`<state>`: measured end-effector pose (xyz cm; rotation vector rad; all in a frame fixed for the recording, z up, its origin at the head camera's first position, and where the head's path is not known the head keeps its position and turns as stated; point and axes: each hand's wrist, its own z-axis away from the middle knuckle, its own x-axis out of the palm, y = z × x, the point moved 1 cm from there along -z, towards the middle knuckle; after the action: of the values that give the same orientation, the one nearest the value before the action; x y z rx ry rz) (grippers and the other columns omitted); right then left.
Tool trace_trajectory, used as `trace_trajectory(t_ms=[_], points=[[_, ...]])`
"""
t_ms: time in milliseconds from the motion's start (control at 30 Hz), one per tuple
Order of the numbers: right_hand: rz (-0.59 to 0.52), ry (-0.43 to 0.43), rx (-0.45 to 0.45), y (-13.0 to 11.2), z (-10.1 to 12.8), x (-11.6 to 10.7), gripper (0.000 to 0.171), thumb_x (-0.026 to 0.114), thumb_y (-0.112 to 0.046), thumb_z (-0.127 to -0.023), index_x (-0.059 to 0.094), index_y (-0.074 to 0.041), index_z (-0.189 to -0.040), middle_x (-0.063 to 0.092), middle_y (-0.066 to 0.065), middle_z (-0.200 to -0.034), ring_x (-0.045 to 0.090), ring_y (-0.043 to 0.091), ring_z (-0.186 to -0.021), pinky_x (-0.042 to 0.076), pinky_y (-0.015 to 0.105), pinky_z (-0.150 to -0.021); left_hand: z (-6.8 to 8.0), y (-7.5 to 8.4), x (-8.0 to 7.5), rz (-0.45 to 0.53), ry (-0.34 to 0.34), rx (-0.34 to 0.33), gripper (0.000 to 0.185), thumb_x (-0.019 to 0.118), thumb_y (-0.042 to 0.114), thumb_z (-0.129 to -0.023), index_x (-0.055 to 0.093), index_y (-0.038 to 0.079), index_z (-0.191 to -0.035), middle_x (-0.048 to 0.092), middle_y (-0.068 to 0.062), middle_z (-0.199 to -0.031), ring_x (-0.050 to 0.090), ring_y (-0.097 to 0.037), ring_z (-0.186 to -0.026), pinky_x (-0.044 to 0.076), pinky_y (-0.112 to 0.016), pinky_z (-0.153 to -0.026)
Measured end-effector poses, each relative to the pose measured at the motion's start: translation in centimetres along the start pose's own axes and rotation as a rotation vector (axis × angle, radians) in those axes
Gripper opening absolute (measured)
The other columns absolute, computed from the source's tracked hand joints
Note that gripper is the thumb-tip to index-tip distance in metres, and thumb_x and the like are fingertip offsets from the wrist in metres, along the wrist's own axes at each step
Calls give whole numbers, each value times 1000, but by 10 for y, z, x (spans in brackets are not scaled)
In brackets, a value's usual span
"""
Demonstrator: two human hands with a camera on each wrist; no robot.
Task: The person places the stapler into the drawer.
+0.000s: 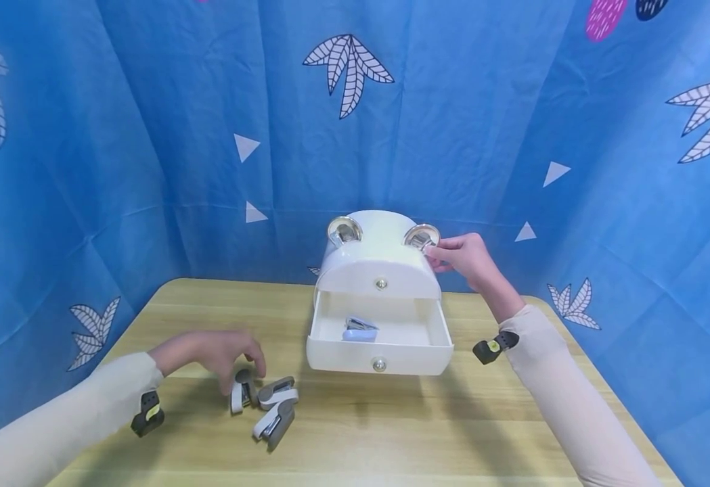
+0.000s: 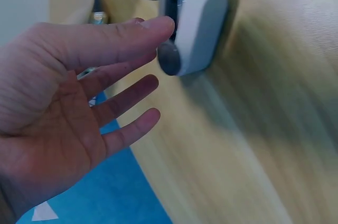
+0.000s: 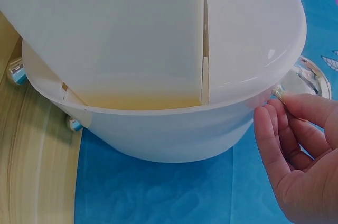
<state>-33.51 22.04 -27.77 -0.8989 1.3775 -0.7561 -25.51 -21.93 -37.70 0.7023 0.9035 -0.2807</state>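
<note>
From the head view, the left hand (image 1: 211, 353) hovers with loosely spread fingers over the nearest small grey-and-white plastic stapler (image 1: 241, 391), touching or just about to touch it. Two more grey-and-white staplers (image 1: 277, 408) lie just beside it on the pale wooden table (image 1: 452, 419). The right hand (image 1: 464, 257) rests its fingertips on the right chrome ear-like ring (image 1: 422, 237) of the white rounded plastic drawer box (image 1: 379, 270). Its lower drawer (image 1: 380, 338) is pulled open and holds a light-blue stapler (image 1: 359, 329). The step in hand appears to be picking up a stapler; the next move calls for closing the fingers round it.

In the left wrist view, the left hand's fingers (image 2: 132, 34) are straight and apart, the index tip touching the stapler (image 2: 193, 28), nothing gripped. The stapler lies with its long axis running away from the camera, rounded hinge end towards the fingers.

In the right wrist view, the right hand's fingers (image 3: 285, 129) are bent together, lightly pinching the ring's edge (image 3: 309, 78) beside the box (image 3: 158, 76).
</note>
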Motion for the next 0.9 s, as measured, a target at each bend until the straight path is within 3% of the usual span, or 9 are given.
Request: trace_trajectory(t_ms=[267,500,733,900], points=[[5,9,1,2,-1,1,37,74,-29,-95,74,2,-116,74,2,-84,71,14,-83,64,29,-77,5,-7,13,80,13,-41,61,82,-14,-57,75,23,-105,64,10,-109,60,-13,-104,56,-36,-93],[-3,15,2,2,-2,2,36,74,-28,-95,74,2,-115,74,1,-82,72,12,-80,64,30,-77,5,-12,23,79,72,43,54,88,-7,-57,75,21,-101,66,12,-102,60,-7,-95,56,-33,-89],[-24,4,-4,2,-1,1,37,74,-26,-95,73,5,-117,74,1,-80,72,11,-77,64,28,-75,4,-19,28,47,99,72,48,88,-5,-58,76,20,-97,67,12,-99,60,-4,-91,55,-28,-84],[-14,4,-12,1,0,1,38,74,-27,-95,73,4,-115,74,2,-82,71,12,-79,64,28,-75,6,-23,29,36,152,80,37,90,5,-64,75,18,-95,67,12,-96,60,-6,-88,55,-29,-80]])
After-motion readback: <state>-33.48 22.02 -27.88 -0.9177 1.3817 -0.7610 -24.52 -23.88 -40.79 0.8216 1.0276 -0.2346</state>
